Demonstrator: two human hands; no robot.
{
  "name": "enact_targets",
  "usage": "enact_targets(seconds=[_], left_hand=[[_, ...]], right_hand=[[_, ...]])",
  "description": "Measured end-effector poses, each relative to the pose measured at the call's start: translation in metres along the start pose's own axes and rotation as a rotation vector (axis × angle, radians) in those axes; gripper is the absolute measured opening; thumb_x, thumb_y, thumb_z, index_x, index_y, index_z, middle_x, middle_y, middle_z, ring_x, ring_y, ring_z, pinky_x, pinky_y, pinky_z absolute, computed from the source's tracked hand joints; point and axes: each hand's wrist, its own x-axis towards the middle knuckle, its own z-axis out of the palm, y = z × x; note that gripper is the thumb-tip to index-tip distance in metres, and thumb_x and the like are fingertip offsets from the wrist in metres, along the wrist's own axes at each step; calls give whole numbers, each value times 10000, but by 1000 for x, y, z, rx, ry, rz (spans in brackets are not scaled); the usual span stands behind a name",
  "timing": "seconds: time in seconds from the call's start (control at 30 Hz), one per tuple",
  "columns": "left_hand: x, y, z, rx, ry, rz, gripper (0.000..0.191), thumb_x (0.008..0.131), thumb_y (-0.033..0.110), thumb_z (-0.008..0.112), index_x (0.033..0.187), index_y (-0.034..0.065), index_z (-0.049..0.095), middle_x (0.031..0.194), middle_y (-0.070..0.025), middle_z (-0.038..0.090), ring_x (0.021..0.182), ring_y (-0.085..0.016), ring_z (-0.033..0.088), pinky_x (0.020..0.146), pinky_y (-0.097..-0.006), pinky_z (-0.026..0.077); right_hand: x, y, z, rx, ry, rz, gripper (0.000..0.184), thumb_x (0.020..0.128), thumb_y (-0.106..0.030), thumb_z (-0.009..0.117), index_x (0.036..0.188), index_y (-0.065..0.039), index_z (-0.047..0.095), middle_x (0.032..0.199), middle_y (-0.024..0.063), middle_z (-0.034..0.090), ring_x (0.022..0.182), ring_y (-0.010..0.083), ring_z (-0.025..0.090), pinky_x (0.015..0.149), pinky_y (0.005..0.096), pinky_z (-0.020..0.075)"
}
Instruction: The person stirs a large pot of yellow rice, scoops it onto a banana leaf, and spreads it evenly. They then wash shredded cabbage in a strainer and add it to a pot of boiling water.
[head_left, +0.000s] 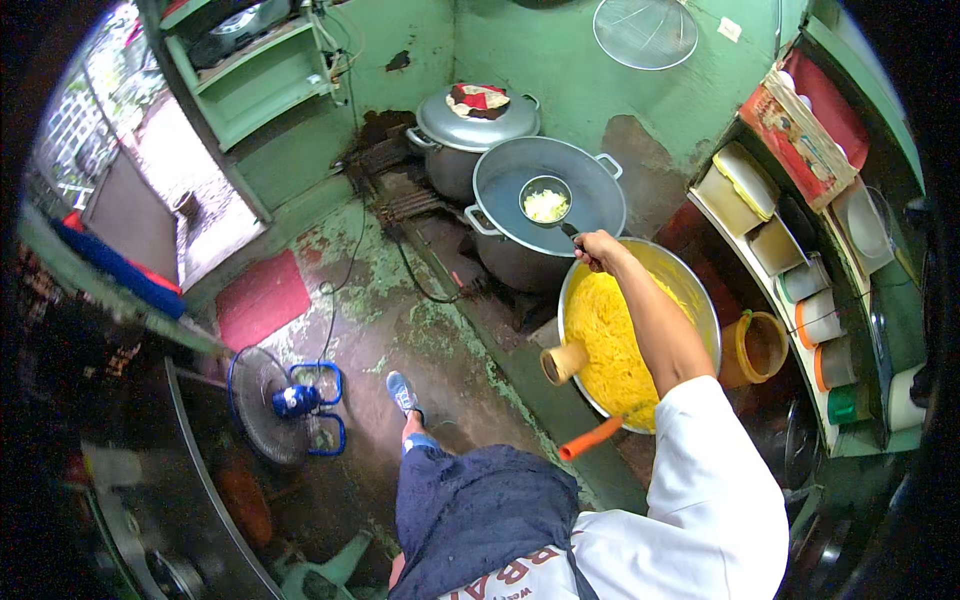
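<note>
Gripped in my right hand (595, 250) is the black handle of a small round strainer or ladle (546, 181). Pale yellow chopped or shredded food (545, 205) lies in its bowl. It is held over the wide mouth of a large metal pot (495, 176) with two side handles. Beneath my right forearm stands a big metal basin (711, 322) full of shredded yellow food (604, 330). A wooden or bamboo handle (564, 362) and an orange-handled utensil (591, 439) stick out over its rim. My left hand is out of view.
A lidded pot (480, 133) with a patchwork cloth pad stands behind. Shelves (810, 405) with plastic containers line the right wall, above a yellowish bucket (756, 349). A blue floor fan (292, 403) and its cord are on the floor at left, near a red mat (262, 297).
</note>
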Motion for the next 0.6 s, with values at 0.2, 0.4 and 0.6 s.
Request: enact_targets(seconds=[0.2,0.4,0.6], left_hand=[[38,275,-46,-184,-185,-8,243,896,351,532,992,134,580,784,-6,613,642,-172,567,532,-345,445],[27,572,-46,-103,-102,388,330,901,375,534,1112,123,571,929,-38,621,730,-195,604,623,-357,507],[34,740,22,159,-138,563,500,888,425,547,1271,106,496,1049,-69,610,862,-196,613,699,-346,509]], right_hand=[[69,-29,46,-1023,178,124,291,768,-143,619,1033,-49,693,1139,153,651,1081,320,615,876,414,513],[104,-39,106,-914,63,200,278,848,-171,560,1057,-24,669,1116,168,647,1011,323,623,813,423,506],[114,-36,111,598,4,467,134,955,-191,418,862,-99,446,612,2,480,402,62,341,362,237,255]])
